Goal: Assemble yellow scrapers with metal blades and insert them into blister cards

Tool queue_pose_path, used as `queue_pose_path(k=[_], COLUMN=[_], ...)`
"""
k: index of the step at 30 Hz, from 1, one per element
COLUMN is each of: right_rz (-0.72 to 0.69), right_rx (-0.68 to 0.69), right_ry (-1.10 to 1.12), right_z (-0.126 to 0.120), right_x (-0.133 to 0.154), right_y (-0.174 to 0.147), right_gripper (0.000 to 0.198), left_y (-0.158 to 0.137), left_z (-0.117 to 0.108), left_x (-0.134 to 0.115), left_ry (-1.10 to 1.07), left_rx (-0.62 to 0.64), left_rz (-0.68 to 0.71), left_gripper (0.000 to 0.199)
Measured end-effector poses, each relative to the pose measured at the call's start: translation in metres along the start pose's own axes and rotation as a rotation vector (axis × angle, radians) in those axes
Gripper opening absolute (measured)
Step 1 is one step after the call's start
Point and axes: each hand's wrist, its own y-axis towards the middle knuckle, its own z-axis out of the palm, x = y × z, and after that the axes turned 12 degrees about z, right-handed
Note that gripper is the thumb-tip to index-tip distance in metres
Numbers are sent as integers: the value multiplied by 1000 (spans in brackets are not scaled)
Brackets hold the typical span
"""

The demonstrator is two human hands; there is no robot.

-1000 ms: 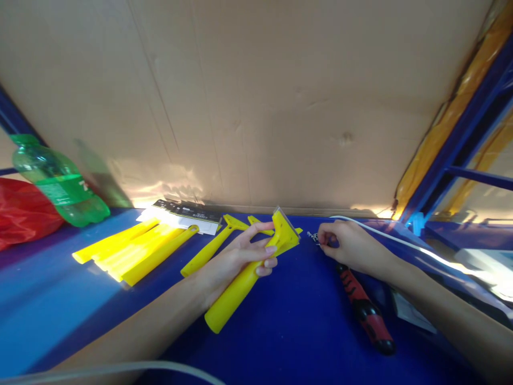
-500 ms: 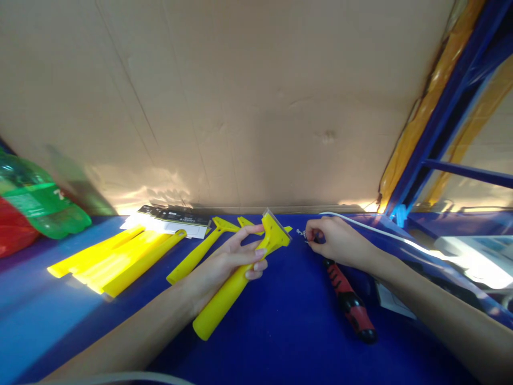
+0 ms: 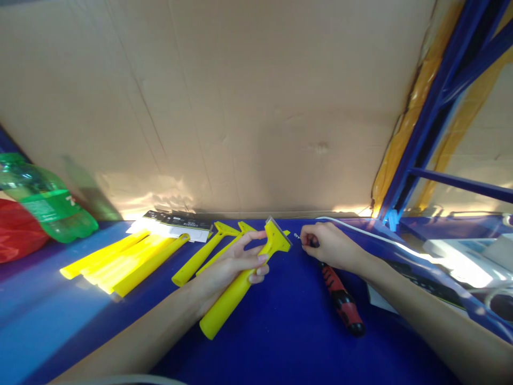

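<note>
My left hand point(image 3: 230, 267) is wrapped round a yellow scraper point(image 3: 226, 305), tilted with its clear-edged head up and to the right. On the blue table, my right hand point(image 3: 332, 244) has its fingertips pinched beside a few tiny silvery pieces point(image 3: 296, 236), likely screws. Whether it grips one is hidden by the fingers. Just below that hand lies a red and black screwdriver point(image 3: 340, 299), its tip out of sight under the hand. Behind my left hand rest more yellow scrapers point(image 3: 198, 259), partly covered by my fingers.
Several yellow handles point(image 3: 150, 267) lie side by side at the left, against printed cards point(image 3: 176, 222). A green bottle point(image 3: 52, 200) and a red bag point(image 3: 20, 230) are farther left. A white cable point(image 3: 372, 235) runs along the right; a cardboard wall point(image 3: 240, 107) closes the back.
The view has shifted slightly, moving the whole scene a little. My left hand still holds the scraper; my right hand stays pinched by the tiny pieces, with fingers slightly nearer to them.
</note>
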Motion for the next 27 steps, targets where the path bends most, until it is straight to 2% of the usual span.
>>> queue_pose_path(k=[15,20,27], right_rz=[-41,-80,-21], right_rx=[-28,23,45], right_ry=[-28,-47,-35], right_z=[-3,0,-4], right_x=[5,8,9], right_y=[-6,-4,-4], right_gripper=[22,18,23], left_y=[-4,-4,-4], left_z=[4,4,5], left_x=[-3,-3,-3], left_ry=[17,8,25], left_rx=[2,6,7], left_rz=[-9,-16,-4], left_gripper=[53,50,46])
